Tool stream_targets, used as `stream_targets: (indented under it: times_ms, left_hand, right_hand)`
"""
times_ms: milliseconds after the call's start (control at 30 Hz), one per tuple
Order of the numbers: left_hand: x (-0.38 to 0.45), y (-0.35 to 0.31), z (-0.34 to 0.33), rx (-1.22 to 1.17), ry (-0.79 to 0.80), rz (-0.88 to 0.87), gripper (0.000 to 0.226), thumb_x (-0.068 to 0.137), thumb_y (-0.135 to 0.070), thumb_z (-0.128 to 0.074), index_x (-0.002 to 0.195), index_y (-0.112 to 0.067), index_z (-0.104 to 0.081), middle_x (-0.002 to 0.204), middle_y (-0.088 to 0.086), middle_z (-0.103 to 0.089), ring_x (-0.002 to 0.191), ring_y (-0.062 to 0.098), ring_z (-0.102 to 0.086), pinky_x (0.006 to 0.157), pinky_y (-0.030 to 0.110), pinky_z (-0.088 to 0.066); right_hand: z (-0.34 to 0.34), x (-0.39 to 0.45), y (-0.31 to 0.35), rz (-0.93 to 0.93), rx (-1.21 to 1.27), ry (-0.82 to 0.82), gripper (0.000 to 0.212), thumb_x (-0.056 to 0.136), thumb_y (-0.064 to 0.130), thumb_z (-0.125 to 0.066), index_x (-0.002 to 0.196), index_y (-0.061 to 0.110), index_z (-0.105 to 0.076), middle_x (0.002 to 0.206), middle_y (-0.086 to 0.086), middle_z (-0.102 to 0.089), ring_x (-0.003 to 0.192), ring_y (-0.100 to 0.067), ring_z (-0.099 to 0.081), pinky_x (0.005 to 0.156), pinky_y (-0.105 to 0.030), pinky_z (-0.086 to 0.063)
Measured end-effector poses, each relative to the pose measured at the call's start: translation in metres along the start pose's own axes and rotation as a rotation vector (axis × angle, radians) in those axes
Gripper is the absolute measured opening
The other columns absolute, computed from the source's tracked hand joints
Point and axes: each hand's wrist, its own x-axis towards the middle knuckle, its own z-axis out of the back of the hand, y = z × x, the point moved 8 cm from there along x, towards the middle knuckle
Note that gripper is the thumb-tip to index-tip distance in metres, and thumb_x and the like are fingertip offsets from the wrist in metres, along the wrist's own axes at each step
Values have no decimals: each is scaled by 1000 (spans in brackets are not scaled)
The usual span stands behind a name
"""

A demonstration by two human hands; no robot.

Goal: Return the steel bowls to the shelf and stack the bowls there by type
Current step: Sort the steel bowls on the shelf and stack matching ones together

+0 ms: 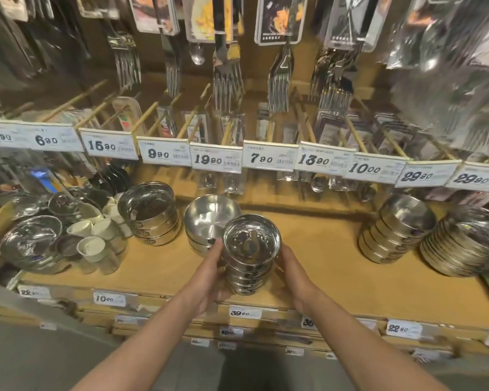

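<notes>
Your left hand (209,273) and right hand (291,275) clasp the stack of steel bowls (250,255) at frame centre, over the shelf (336,266); polished, slippery, rigid, so hold low sides.

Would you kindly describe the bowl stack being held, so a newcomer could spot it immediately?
Find the wooden shelf under the price tags. At its front centre, the left hand and right hand clasp a stack of small steel bowls. Unlike neighbouring stacks, it is the only one held.
</notes>
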Motion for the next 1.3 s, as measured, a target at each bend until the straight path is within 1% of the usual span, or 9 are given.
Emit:
stream_targets:
  times_ms: [67,267,433,567,700,800,867,1000,1300]
  left_hand:
    - [7,0,-1,-1,5,-4,49,87,-82,-39,112,-46,-61,101,-17,-76,95,6,-71,70,36,-61]
    - [33,-7,-23,4,50,-6,51,90,-78,-39,117,-40,-62,91,-18,-77,89,5,-71,64,30,-63]
    - [53,-18,-68,73,114,-25,45,91,-76,-36,116,-47,-60,107,-17,-68,99,6,-64,77,37,-58]
    - [73,-28,-101,101,147,-46,51,98,-70,-34,129,-40,-62,105,-16,-77,102,10,-72,88,45,-61]
    - [94,-41,-123,109,121,-54,40,102,-63,-33,113,-47,-69,100,-16,-77,98,8,-72,88,45,-61]
    - [109,-46,-133,128,136,-65,43,103,-62,-30,96,-57,-72,97,-23,-77,94,3,-73,86,43,-61]
    - [116,-47,-134,115,139,-57,44,102,-64,-29,94,-59,-71,97,-25,-76,91,-2,-73,80,37,-61]
    - [124,-50,-133,96,130,-64,41,100,-67,-30,96,-60,-71,99,-25,-76,92,-2,-73,79,36,-60]
    - [126,-49,-129,159,83,-58,40,99,-68,-32,99,-58,-70,105,-19,-76,111,11,-66,87,41,-58]
  right_hand:
    - [0,6,-4,15,46,24,43,85,74,-40,106,50,-69,104,21,-74,112,-11,-60,94,-48,-54]
    - [20,8,-2,68,144,8,40,84,70,-46,102,47,-73,107,19,-74,117,-15,-61,84,-37,-55]
    - [64,11,3,76,187,-58,41,95,66,-41,114,43,-69,108,15,-75,119,-18,-61,105,-48,-49]
    - [99,21,16,94,203,-105,51,97,63,-39,128,30,-60,111,12,-74,114,-14,-64,89,-37,-54]
    - [119,33,33,111,215,-123,43,99,61,-37,117,34,-66,117,8,-72,118,-17,-63,99,-41,-52]
    - [125,39,44,134,188,-104,56,94,68,-34,128,31,-60,133,1,-63,125,-20,-58,107,-47,-47]
    - [126,43,47,125,185,-90,65,89,72,-32,135,33,-55,135,6,-61,125,-15,-57,104,-44,-46]
    - [125,49,52,158,186,-82,44,103,58,-27,135,41,-53,126,22,-61,109,9,-60,106,-41,-47]
    - [122,53,52,178,156,-73,33,102,61,-26,118,55,-54,108,36,-67,103,15,-61,102,-40,-45]
